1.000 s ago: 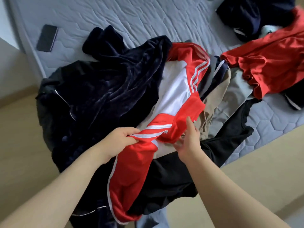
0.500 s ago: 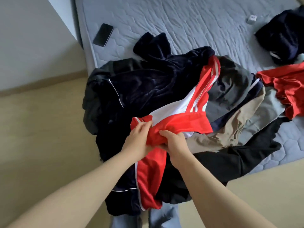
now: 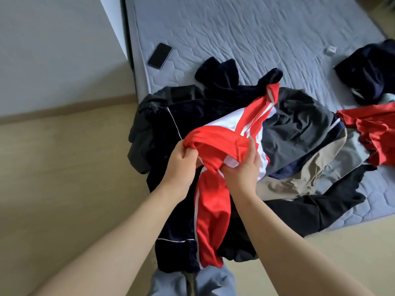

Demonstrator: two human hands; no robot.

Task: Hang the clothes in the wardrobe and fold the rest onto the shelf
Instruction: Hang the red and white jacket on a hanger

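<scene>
Centre of frame: red-and-white jersey [image 3: 213,210] bunched and lifted off the clothes pile at the near corner of the bed [image 3: 235,28]. Its lower part hangs down over the bed edge toward the bottom of the frame.

Left hand [image 3: 181,165]: fingers [image 3: 188,154] curled tight round the left end of the red bunch.

Right hand [image 3: 243,169]: thumb and fingers [image 3: 252,150] wrapped round the twisted fabric just beside the left hand.

Under the jersey: navy velvet garment [image 3: 203,116], plus grey, beige and black pieces.

Right edge: second red garment [image 3: 374,129], apart from the pile.

Upper right: dark garment [image 3: 367,71].

Upper left of the mattress: phone [image 3: 159,55], lying flat.
</scene>
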